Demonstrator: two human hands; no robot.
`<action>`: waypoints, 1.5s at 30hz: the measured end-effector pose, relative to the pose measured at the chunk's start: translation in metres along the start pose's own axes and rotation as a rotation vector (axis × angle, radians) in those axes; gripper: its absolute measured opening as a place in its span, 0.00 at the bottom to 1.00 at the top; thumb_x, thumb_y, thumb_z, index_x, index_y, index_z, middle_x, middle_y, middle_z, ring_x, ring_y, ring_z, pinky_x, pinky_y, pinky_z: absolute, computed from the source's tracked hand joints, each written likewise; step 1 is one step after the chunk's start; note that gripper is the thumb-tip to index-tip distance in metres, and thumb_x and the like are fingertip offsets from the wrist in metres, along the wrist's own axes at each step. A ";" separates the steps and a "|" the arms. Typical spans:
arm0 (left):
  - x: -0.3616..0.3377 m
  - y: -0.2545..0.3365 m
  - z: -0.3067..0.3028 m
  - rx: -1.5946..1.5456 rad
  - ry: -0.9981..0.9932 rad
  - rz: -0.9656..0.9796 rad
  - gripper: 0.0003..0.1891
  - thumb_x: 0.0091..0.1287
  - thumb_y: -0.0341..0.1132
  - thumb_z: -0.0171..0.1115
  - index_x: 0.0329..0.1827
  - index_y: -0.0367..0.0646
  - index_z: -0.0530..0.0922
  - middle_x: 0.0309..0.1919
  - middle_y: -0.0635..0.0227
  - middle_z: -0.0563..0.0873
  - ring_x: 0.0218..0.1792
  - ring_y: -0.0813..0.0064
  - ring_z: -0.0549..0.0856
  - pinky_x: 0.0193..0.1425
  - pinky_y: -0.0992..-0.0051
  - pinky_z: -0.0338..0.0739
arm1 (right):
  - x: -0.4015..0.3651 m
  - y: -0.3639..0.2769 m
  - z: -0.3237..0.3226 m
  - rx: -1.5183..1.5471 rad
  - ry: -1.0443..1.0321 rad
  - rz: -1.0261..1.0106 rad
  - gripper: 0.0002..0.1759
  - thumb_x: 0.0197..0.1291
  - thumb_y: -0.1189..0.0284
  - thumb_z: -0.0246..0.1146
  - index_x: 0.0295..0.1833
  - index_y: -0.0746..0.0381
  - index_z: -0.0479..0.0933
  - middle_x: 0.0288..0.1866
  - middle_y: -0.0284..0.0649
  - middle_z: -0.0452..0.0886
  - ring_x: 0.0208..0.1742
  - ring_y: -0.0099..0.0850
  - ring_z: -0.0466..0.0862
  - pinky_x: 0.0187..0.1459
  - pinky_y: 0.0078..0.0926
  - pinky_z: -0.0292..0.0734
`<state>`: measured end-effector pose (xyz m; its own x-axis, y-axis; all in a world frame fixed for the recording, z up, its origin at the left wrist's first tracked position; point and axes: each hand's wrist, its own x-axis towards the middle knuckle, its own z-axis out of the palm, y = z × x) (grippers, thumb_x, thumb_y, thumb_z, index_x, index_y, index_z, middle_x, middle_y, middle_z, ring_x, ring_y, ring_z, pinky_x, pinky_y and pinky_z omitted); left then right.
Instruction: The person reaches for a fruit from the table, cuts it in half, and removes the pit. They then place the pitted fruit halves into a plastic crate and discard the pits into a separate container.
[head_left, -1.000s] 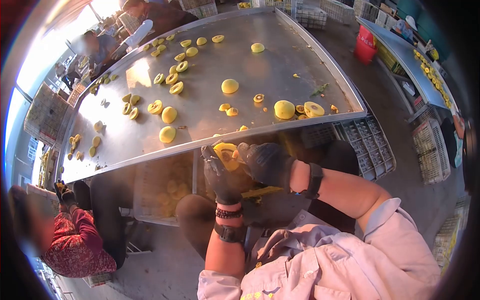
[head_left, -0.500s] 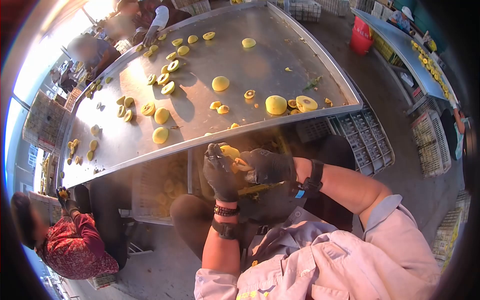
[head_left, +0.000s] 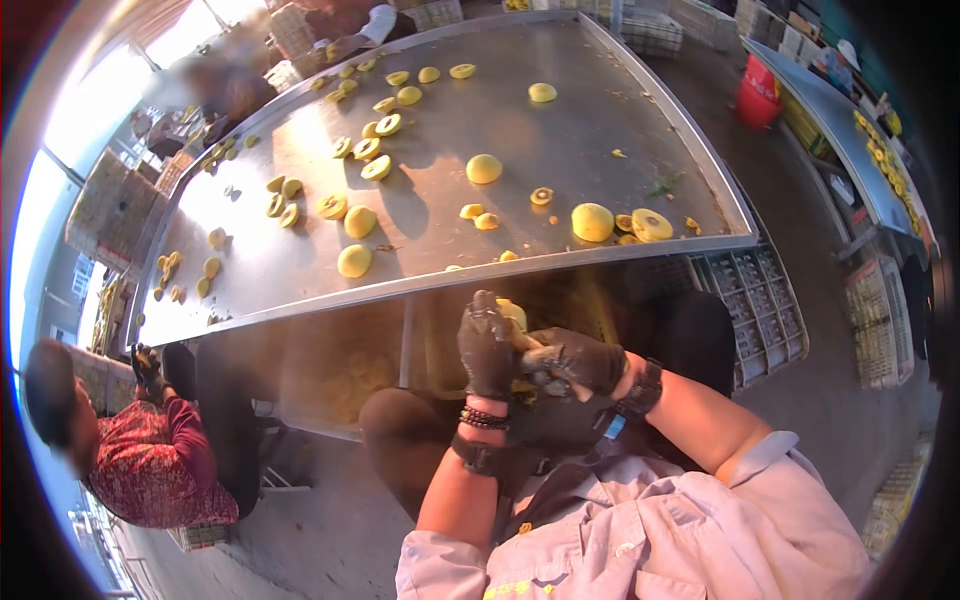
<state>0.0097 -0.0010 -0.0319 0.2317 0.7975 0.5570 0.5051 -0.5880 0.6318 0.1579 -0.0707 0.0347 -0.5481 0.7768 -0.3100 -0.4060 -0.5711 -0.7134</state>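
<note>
Below the table's near edge, my left hand (head_left: 487, 345) in a dark glove is closed around a yellow peeled fruit (head_left: 514, 315). My right hand (head_left: 575, 362), also dark-gloved, presses against the fruit from the right; a tool in it cannot be made out. Both hands are over my lap, close together and touching. On the steel table (head_left: 560, 150) above lie several peeled yellow fruits (head_left: 593, 222) and cut halves (head_left: 652, 225).
A person in a red patterned top (head_left: 150, 470) sits at the lower left. Other people's hands (head_left: 370, 25) work at the table's far end. Plastic crates (head_left: 760, 300) stand at the right, a red bucket (head_left: 760, 100) beyond, and a second table (head_left: 860, 150) with fruit.
My hands have drawn closer together and lower toward my lap, with the right hand now pressed over the fruit. The view has shifted slightly down and left.
</note>
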 end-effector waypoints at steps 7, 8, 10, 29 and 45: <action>0.025 0.012 -0.060 -1.181 0.617 -0.957 0.21 0.71 0.53 0.52 0.44 0.41 0.74 0.32 0.63 0.83 0.29 0.71 0.84 0.29 0.78 0.81 | 0.002 -0.004 -0.012 -0.165 0.175 -0.015 0.11 0.60 0.68 0.61 0.45 0.61 0.75 0.26 0.35 0.77 0.24 0.26 0.77 0.22 0.24 0.71; 0.030 0.010 -0.074 -1.371 0.764 -0.894 0.21 0.69 0.55 0.53 0.42 0.43 0.73 0.31 0.64 0.83 0.29 0.70 0.85 0.29 0.78 0.83 | 0.009 0.014 -0.037 -0.769 0.151 0.049 0.13 0.58 0.69 0.61 0.48 0.61 0.76 0.29 0.38 0.79 0.29 0.30 0.80 0.27 0.27 0.73; 0.034 0.004 -0.101 -1.657 0.945 -0.761 0.20 0.68 0.52 0.57 0.46 0.44 0.73 0.34 0.59 0.82 0.31 0.62 0.85 0.34 0.73 0.87 | 0.019 0.030 -0.060 -1.980 0.077 0.181 0.18 0.55 0.70 0.62 0.52 0.61 0.77 0.37 0.45 0.83 0.38 0.39 0.84 0.36 0.34 0.78; 0.021 -0.017 -0.100 -1.719 0.625 -0.883 0.19 0.73 0.48 0.51 0.53 0.40 0.70 0.46 0.53 0.81 0.39 0.62 0.84 0.31 0.76 0.81 | 0.318 -0.114 0.110 -2.212 0.015 -0.096 0.25 0.54 0.66 0.63 0.58 0.60 0.71 0.41 0.46 0.83 0.44 0.43 0.84 0.42 0.40 0.78; 0.033 0.019 -0.111 -0.496 0.472 -0.260 0.36 0.61 0.46 0.67 0.68 0.38 0.62 0.58 0.50 0.74 0.56 0.54 0.78 0.60 0.62 0.74 | 0.121 -0.111 0.070 -0.702 -0.239 -0.095 0.13 0.61 0.69 0.60 0.49 0.62 0.72 0.28 0.32 0.77 0.26 0.25 0.78 0.26 0.24 0.72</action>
<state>-0.0652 -0.0005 0.0581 -0.2842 0.8422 0.4582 0.0328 -0.4691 0.8825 0.0852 0.0677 0.1205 -0.7103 0.6900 -0.1396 0.0595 -0.1388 -0.9885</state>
